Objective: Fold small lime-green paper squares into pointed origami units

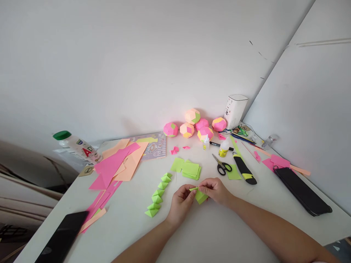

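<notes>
Between my two hands is a green paper square, partly folded, with a crease along its upper edge. My left hand pinches its left corner between thumb and fingers. On the other side, my right hand grips the upper right edge, its thumb on top. Just beyond my hands lies a stack of green paper squares, with a loose green square beside it. Left of my left hand runs a slanting row of several folded green paper pieces.
Several faceted paper balls sit against the wall. Scissors, a utility knife and a glue bottle lie or stand to the right. Pink and orange paper scraps, a white bottle and a dark tablet occupy the left.
</notes>
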Available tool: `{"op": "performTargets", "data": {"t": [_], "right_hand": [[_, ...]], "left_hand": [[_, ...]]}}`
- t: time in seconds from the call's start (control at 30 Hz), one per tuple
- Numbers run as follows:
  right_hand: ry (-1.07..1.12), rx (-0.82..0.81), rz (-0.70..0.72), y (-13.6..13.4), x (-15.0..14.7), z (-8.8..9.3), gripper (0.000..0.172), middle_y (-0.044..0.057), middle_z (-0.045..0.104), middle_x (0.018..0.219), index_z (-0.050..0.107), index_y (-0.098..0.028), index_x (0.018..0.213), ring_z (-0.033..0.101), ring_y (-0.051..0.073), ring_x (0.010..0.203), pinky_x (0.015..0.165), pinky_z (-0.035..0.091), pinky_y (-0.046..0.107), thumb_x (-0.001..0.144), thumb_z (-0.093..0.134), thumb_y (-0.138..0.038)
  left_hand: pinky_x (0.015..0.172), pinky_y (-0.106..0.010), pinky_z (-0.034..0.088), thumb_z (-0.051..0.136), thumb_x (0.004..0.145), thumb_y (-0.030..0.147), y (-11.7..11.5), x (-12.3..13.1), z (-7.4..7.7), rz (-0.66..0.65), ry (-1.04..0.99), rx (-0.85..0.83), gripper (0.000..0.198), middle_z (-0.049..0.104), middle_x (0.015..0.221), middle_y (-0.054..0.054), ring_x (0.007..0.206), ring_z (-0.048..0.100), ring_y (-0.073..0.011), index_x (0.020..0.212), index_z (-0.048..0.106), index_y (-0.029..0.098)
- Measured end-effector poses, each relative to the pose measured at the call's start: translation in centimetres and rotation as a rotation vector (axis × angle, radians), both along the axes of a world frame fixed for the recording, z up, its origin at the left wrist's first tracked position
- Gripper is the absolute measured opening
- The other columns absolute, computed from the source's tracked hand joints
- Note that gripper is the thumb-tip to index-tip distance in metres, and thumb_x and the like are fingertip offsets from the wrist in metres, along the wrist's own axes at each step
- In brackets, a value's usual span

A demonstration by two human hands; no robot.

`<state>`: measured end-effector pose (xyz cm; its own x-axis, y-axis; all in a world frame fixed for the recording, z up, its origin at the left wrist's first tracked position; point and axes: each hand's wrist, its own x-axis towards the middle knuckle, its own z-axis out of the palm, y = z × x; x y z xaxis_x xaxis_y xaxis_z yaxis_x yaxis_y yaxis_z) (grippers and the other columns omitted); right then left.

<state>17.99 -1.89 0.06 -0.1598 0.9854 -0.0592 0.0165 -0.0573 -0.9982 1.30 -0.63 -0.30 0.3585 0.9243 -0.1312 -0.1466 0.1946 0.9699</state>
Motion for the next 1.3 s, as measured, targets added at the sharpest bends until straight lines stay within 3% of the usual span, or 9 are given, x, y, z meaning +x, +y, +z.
{"op": "performTargets", "data": {"t": [0.63,0.9,1.17,1.3], "right_hand": [[-0.029,0.058,0.009,0.07,0.06,-0.5,0.026,0.001,0.061,0.062,0.068,-0.012,0.079,0.053,0.01,0.053,0.048,0.043,0.022,0.075,0.066,-0.038],[0.012,0.008,-0.002,0.09,-0.03,-0.41,0.025,0.0,0.058,0.06,0.067,-0.013,0.076,0.052,0.01,0.051,0.045,0.042,0.021,0.071,0.069,-0.037],[0.01,-0.016,-0.013,0.14,0.06,-0.37,0.026,-0.001,0.057,0.06,0.067,-0.013,0.077,0.05,0.009,0.05,0.046,0.04,0.021,0.071,0.069,-0.038],[-0.031,0.022,0.007,0.15,0.05,-0.46,0.023,0.0,0.057,0.06,0.066,-0.013,0.077,0.048,0.009,0.051,0.047,0.038,0.02,0.074,0.065,-0.036]], "left_hand": [[0.052,-0.019,0.031,0.062,0.076,0.04,0.02,-0.32,-0.13,-0.038,-0.017,-0.005,0.026,0.047,0.063,0.004,0.055,0.039,-0.0071,0.076,0.052,0.015],[0.049,-0.019,0.029,0.061,0.075,0.042,-0.08,-0.38,0.13,0.015,-0.021,-0.02,0.028,0.044,0.059,0.006,0.051,0.038,-0.0069,0.072,0.048,0.017],[0.055,-0.021,0.036,0.055,0.081,0.04,-0.04,-0.65,0.22,0.075,-0.061,-0.005,0.024,0.047,0.06,0.005,0.056,0.043,-0.0089,0.076,0.049,0.018],[0.058,-0.022,0.039,0.058,0.08,0.038,-0.05,-0.54,-0.08,-0.006,-0.037,0.036,0.022,0.052,0.07,0.002,0.06,0.047,-0.0097,0.083,0.052,0.017]]}}
